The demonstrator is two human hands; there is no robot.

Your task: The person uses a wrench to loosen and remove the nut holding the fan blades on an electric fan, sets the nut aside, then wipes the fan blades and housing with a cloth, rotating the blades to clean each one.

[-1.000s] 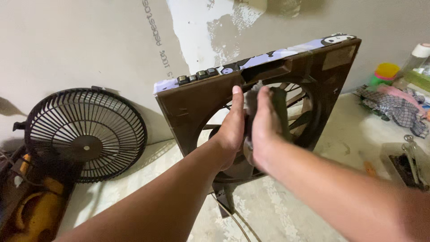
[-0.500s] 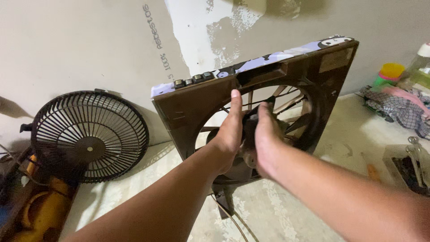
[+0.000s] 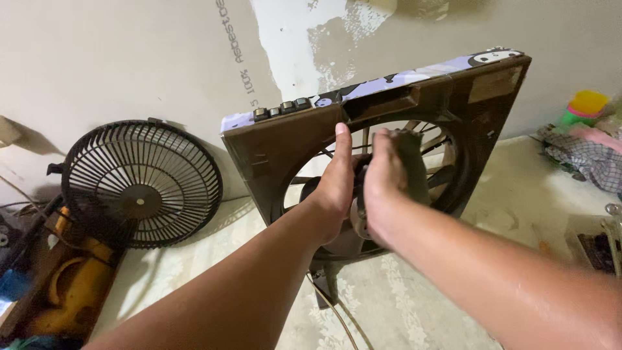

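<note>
Hands [image 3: 363, 185] unmoved on box fan [image 3: 382, 136]; frame tilted lower.

The single head-worn camera is looking down and forward along both forearms, sitting close to the left hand [image 3: 337, 185] and right hand [image 3: 382, 178] at the brown box fan frame [image 3: 272, 146], and facing the wall [image 3: 97, 58] behind; no second view.

A squarish tan label [image 3: 494, 83] sits on the brown fan frame's [image 3: 272, 152] upper right corner; its top edge bears a lilac-and-black patterned sticker [image 3: 402, 76]
</note>
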